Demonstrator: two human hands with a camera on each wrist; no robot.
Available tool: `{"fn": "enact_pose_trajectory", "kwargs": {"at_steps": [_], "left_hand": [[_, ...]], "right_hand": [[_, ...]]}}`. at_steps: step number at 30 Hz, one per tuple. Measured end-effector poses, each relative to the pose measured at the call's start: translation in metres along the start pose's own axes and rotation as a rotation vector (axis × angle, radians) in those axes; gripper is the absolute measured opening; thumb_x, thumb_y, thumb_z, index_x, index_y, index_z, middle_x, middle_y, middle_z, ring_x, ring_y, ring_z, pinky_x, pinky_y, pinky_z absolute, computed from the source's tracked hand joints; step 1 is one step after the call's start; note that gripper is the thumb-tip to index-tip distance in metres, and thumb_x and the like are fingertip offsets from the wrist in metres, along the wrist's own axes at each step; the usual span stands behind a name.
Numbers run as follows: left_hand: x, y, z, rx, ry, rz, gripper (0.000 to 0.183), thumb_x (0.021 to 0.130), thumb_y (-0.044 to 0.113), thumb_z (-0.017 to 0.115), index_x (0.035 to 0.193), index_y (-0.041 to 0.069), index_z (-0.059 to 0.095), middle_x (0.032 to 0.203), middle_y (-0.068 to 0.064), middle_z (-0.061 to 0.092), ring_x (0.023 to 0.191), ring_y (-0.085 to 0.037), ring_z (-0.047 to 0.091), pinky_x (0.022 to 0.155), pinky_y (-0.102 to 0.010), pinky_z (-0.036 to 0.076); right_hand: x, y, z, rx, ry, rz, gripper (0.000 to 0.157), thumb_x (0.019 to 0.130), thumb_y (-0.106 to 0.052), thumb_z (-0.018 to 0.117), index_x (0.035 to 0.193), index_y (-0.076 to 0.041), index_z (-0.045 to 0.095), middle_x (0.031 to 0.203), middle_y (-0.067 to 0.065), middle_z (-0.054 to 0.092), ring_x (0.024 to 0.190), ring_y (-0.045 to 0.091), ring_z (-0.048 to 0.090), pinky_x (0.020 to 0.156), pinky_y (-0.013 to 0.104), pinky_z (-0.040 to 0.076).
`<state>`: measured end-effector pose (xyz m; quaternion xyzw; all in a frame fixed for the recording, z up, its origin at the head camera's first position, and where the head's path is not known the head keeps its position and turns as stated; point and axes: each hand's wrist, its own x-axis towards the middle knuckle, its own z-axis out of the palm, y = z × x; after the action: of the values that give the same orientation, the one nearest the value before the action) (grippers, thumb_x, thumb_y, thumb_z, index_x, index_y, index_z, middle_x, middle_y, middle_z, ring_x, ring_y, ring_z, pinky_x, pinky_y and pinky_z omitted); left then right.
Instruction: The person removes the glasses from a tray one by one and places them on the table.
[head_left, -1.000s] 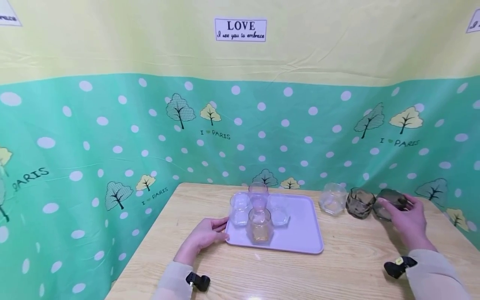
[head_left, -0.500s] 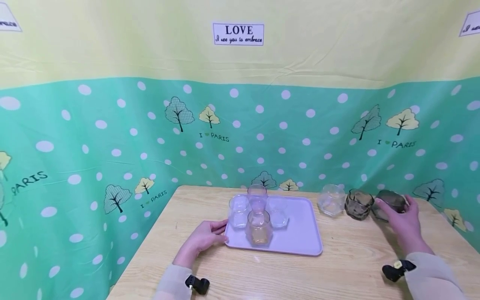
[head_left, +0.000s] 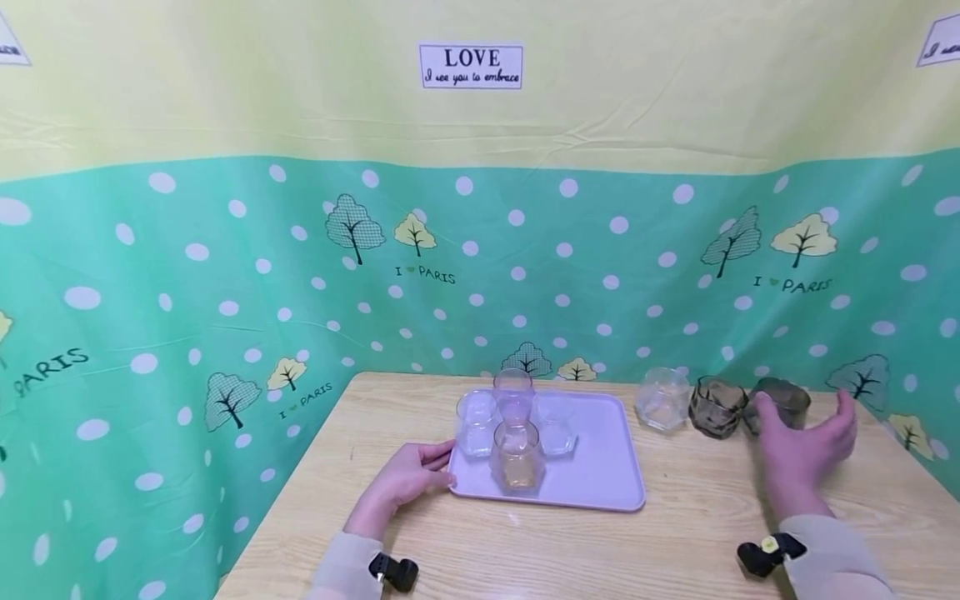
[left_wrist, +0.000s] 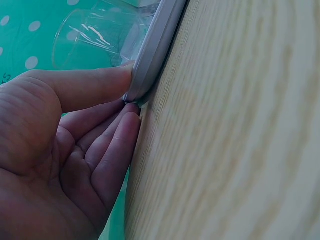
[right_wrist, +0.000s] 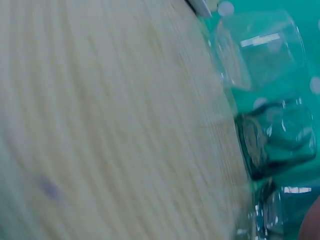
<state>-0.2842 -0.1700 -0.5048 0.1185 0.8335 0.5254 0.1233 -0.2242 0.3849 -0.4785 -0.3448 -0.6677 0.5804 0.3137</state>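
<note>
My left hand (head_left: 408, 475) pinches the left edge of a lilac tray (head_left: 600, 467), its thumb on the rim in the left wrist view. Several glasses stand on the tray's left half: a pinkish one (head_left: 513, 396) at the back, an amber-tinted one (head_left: 518, 458) in front, a clear one (head_left: 477, 425) on the left and another clear one (head_left: 557, 433) on the right. At the far right, my right hand (head_left: 806, 450) is spread beside a dark grey glass (head_left: 786, 402), its fingers off the glass. The thumb overlaps the glass in the head view; whether it touches is unclear.
A dark brown faceted glass (head_left: 717, 408) and a clear glass (head_left: 663, 402) stand in a row left of the grey one, near the table's back edge. The wooden table (head_left: 570, 550) meets a green dotted curtain (head_left: 420, 317) behind and at the left.
My right hand has let go of the dark grey glass; its fingers have spread and moved toward me and slightly right. The left hand and tray stay put.
</note>
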Motion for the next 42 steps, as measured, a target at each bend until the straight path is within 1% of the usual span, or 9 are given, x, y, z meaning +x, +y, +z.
{"fn": "enact_pose_trajectory", "kwargs": {"at_steps": [5, 12, 19, 22, 28, 30, 33, 38, 42], "left_hand": [[0.000, 0.000, -0.001, 0.004, 0.001, 0.006, 0.065, 0.083, -0.001, 0.084, 0.144, -0.008, 0.061, 0.142, -0.021, 0.065, 0.136, -0.037, 0.060, 0.116, -0.050, 0.045], [0.000, -0.002, 0.000, 0.002, -0.003, 0.013, 0.064, 0.083, -0.002, 0.084, 0.142, -0.009, 0.062, 0.142, -0.021, 0.065, 0.135, -0.036, 0.061, 0.115, -0.048, 0.047], [0.001, -0.003, 0.000, -0.005, -0.010, 0.018, 0.064, 0.083, -0.001, 0.084, 0.143, -0.009, 0.061, 0.144, -0.021, 0.064, 0.136, -0.036, 0.060, 0.115, -0.048, 0.047], [0.000, -0.001, -0.001, 0.009, -0.001, 0.017, 0.064, 0.083, 0.000, 0.084, 0.143, -0.008, 0.062, 0.143, -0.020, 0.065, 0.137, -0.036, 0.059, 0.116, -0.050, 0.045], [0.000, 0.000, -0.001, -0.011, -0.012, 0.015, 0.064, 0.083, -0.002, 0.084, 0.142, -0.010, 0.061, 0.145, -0.022, 0.062, 0.136, -0.037, 0.060, 0.115, -0.048, 0.047], [0.000, 0.000, -0.001, -0.009, -0.012, 0.011, 0.064, 0.083, -0.002, 0.084, 0.142, -0.010, 0.060, 0.146, -0.022, 0.062, 0.136, -0.037, 0.060, 0.114, -0.047, 0.048], [0.001, 0.001, -0.001, 0.019, -0.013, 0.014, 0.065, 0.084, -0.002, 0.083, 0.143, -0.010, 0.060, 0.145, -0.022, 0.062, 0.136, -0.037, 0.060, 0.114, -0.048, 0.048], [0.001, 0.003, -0.001, 0.037, -0.020, 0.018, 0.064, 0.084, -0.002, 0.083, 0.144, -0.010, 0.059, 0.145, -0.023, 0.063, 0.136, -0.038, 0.060, 0.114, -0.047, 0.048], [0.001, 0.003, 0.000, 0.030, -0.022, 0.015, 0.064, 0.085, -0.003, 0.083, 0.144, -0.010, 0.059, 0.145, -0.023, 0.062, 0.136, -0.037, 0.060, 0.113, -0.046, 0.049]], "right_hand": [[-0.010, -0.002, 0.008, 0.028, 0.058, -0.051, 0.106, 0.092, -0.048, 0.083, 0.166, -0.049, 0.007, 0.175, -0.018, -0.005, 0.163, 0.014, -0.004, 0.131, 0.042, -0.005], [-0.024, -0.008, 0.018, 0.037, 0.046, -0.090, 0.103, 0.093, -0.045, 0.082, 0.166, -0.049, 0.011, 0.175, -0.020, -0.012, 0.163, 0.016, -0.010, 0.129, 0.050, -0.009], [-0.043, -0.011, 0.035, 0.061, 0.107, -0.252, 0.104, 0.093, -0.031, 0.082, 0.166, -0.045, 0.009, 0.176, -0.015, -0.010, 0.161, 0.011, -0.005, 0.127, 0.050, -0.012], [-0.054, -0.013, 0.045, 0.081, 0.090, -0.345, 0.105, 0.093, -0.026, 0.083, 0.167, -0.043, 0.011, 0.177, -0.014, -0.012, 0.161, 0.008, -0.007, 0.127, 0.047, -0.013], [-0.078, -0.013, 0.064, 0.000, -0.033, -0.554, 0.113, 0.089, -0.016, 0.087, 0.170, -0.039, 0.012, 0.177, -0.014, -0.015, 0.162, 0.015, -0.016, 0.127, 0.056, -0.012], [-0.087, -0.012, 0.071, -0.009, -0.091, -0.592, 0.118, 0.086, -0.013, 0.089, 0.171, -0.037, 0.012, 0.178, -0.013, -0.014, 0.163, 0.018, -0.015, 0.127, 0.061, -0.011], [-0.100, -0.012, 0.081, -0.019, -0.232, -0.562, 0.122, 0.084, -0.014, 0.092, 0.172, -0.035, 0.010, 0.179, -0.009, -0.012, 0.163, 0.023, -0.012, 0.126, 0.067, -0.005], [-0.115, -0.021, 0.088, -0.115, -0.519, -0.422, 0.124, 0.087, -0.031, 0.091, 0.173, -0.036, 0.001, 0.180, 0.008, -0.006, 0.161, 0.050, 0.005, 0.121, 0.079, 0.014], [-0.119, -0.030, 0.088, -0.173, -0.608, -0.415, 0.120, 0.088, -0.039, 0.090, 0.173, -0.034, 0.006, 0.180, 0.012, 0.000, 0.158, 0.057, 0.010, 0.118, 0.083, 0.019]]}}
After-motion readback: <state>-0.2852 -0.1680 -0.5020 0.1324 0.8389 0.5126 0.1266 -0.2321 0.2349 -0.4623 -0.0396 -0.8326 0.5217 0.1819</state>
